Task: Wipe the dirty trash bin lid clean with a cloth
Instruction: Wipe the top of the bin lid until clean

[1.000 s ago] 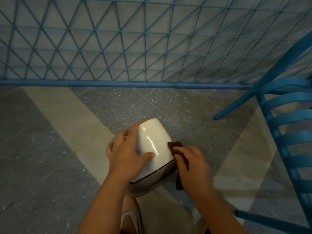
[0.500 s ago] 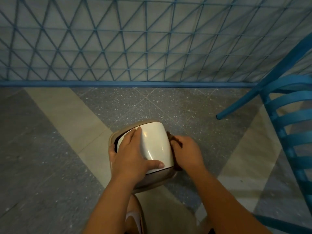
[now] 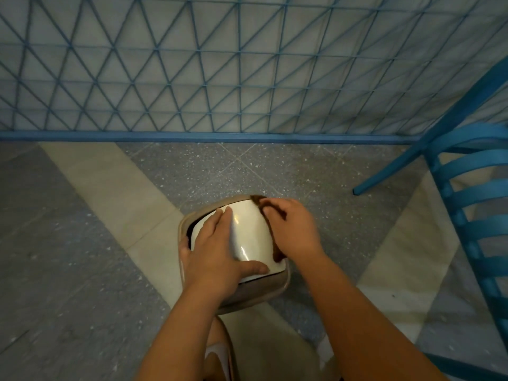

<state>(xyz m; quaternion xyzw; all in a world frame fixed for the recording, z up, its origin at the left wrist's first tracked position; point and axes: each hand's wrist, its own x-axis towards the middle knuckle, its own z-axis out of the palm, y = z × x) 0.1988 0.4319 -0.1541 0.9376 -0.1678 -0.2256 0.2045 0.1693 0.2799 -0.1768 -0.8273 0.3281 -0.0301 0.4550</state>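
A small beige trash bin (image 3: 258,294) stands on the floor in front of me, with a glossy white lid (image 3: 251,232) tilted on top. My left hand (image 3: 217,254) lies flat on the lid's left side, fingers straight, thumb near the lid's front edge. My right hand (image 3: 292,229) grips a dark brown cloth (image 3: 270,211) and presses it against the lid's right edge and far corner. Most of the cloth is hidden under that hand.
A blue lattice fence (image 3: 220,78) with a blue base rail runs across the back. A blue slatted chair (image 3: 472,204) stands at the right, one leg reaching toward the bin. The floor is grey terrazzo with pale stripes. My shoe (image 3: 217,356) shows below the bin.
My right hand has slid the cloth along the lid's right edge from the near end toward the far corner. The left hand has stayed flat on the lid.
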